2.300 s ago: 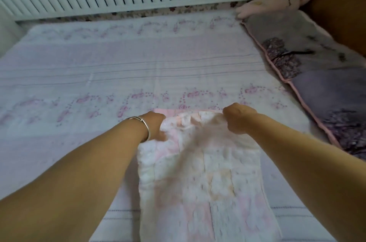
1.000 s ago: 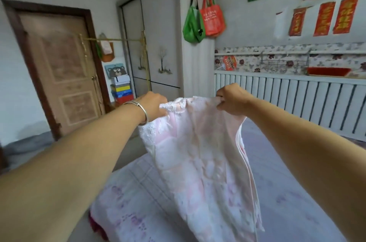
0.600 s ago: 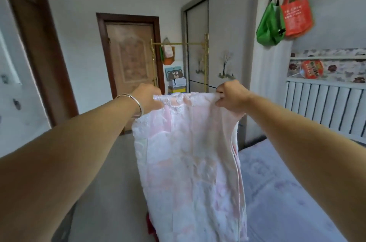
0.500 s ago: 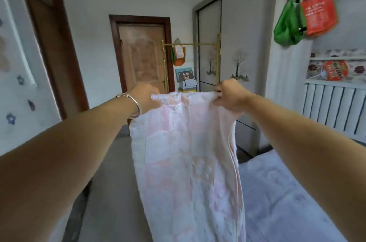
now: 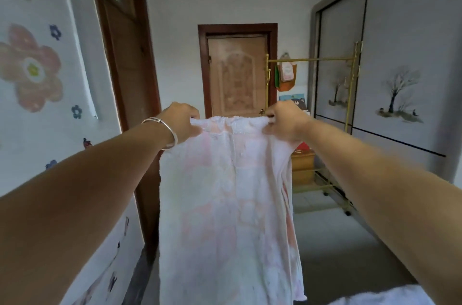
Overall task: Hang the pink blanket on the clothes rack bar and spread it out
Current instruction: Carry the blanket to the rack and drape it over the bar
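The pink blanket [image 5: 225, 204], pale pink and white patchwork, hangs folded lengthwise in front of me. My left hand [image 5: 182, 122], with a silver bangle on the wrist, grips its top left corner. My right hand [image 5: 285, 121] grips the top right corner. Both arms are stretched forward at chest height. The gold clothes rack bar [image 5: 312, 59] runs level across the room's far right, well beyond my hands, beside the wardrobe. The blanket's lower end leaves the frame at the bottom.
A brown door [image 5: 237, 74] stands straight ahead, another door frame [image 5: 125, 79] at the left. Small bags [image 5: 285, 74] hang on the rack's left end. A sliding wardrobe [image 5: 400, 67] fills the right wall. Boxes [image 5: 302, 167] sit under the rack. The bed corner [image 5: 380, 297] shows bottom right.
I lifted the blanket off the bed and turned left toward the door. The rack has shifted from centre to right of my hands, and the wall hooks with bags left the view.
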Demonstrator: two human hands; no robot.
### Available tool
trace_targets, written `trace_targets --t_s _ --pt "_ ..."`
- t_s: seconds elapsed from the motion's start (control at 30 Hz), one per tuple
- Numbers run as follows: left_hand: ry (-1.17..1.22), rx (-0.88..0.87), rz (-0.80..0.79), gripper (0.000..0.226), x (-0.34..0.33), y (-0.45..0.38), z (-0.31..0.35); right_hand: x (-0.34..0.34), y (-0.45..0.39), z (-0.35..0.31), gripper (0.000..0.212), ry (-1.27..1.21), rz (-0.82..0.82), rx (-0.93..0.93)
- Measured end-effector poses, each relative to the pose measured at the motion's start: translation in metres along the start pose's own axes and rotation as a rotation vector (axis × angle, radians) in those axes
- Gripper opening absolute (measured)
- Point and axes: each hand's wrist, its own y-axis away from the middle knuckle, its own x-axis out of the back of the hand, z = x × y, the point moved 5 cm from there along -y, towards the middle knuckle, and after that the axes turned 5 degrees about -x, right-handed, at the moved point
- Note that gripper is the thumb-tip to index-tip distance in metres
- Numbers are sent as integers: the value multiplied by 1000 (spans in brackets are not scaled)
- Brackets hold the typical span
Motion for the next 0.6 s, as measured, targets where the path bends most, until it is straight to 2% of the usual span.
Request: trace_targets --t_s 0.2,0.37,0.43,0.53,0.6 --pt "24 -24 14 13 -54 -85 -82 -72 -108 -12 43 -50 -10 -11" --pt "91 -105 -27 14 -93 -170 -139 -109 -193 -9 22 -62 16 -61" --pt "181 -145 -41 20 -113 -213 -153 -122 -228 2 30 -31 6 -93" --pt "247 -248 -117 38 -139 -258 -154 -128 -260 25 14 -44 20 -144" --pt "245 -287 -148 40 -160 -299 -154 -131 -287 45 20 -46 82 -170"
